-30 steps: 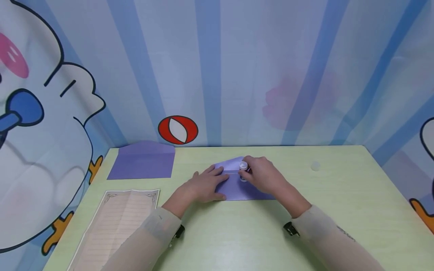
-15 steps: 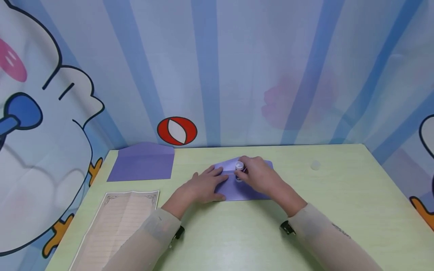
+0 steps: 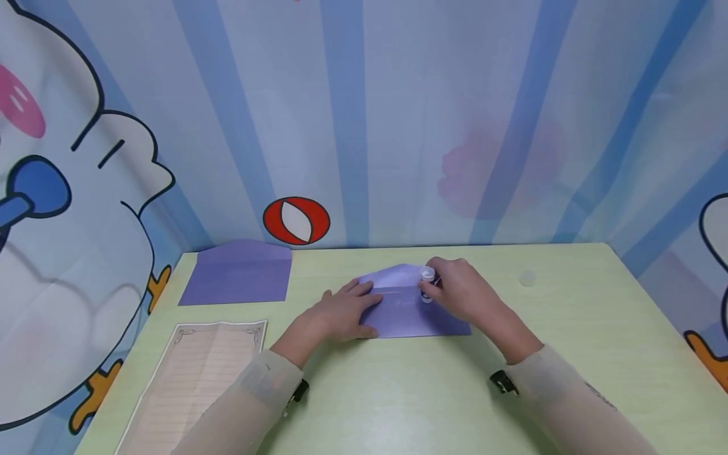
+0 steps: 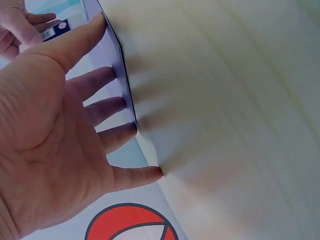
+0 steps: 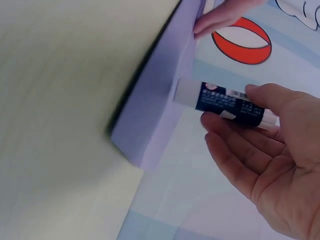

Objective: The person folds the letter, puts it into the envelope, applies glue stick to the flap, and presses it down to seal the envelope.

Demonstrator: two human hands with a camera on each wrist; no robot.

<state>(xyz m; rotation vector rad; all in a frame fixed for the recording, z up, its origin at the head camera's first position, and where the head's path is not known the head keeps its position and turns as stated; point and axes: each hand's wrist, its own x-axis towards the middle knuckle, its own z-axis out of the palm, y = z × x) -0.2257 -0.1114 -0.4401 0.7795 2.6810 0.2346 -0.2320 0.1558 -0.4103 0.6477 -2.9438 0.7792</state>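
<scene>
A purple envelope (image 3: 398, 313) lies on the table with its flap unfolded toward the wall. My left hand (image 3: 344, 311) rests on its left end, fingers straight and spread; the left wrist view shows the fingertips (image 4: 120, 102) along the paper. Between thumb and fingers, my right hand (image 3: 463, 289) holds a glue stick (image 5: 227, 104) with a dark blue label and white ends. The glue stick stands upright in the head view, its lower end at the envelope near the flap's fold line.
Another purple envelope (image 3: 239, 278) lies at the back left. In front of it is a lined, creased sheet of letter paper (image 3: 213, 366) with a decorative border, partly under the left sleeve. A small translucent cap (image 3: 527, 278) sits at the right. A printed curtain (image 3: 392, 126) stands behind the table.
My right hand with the glue stick has shifted slightly left along the envelope, then back right past where it was. My left hand has stayed in place on the envelope.
</scene>
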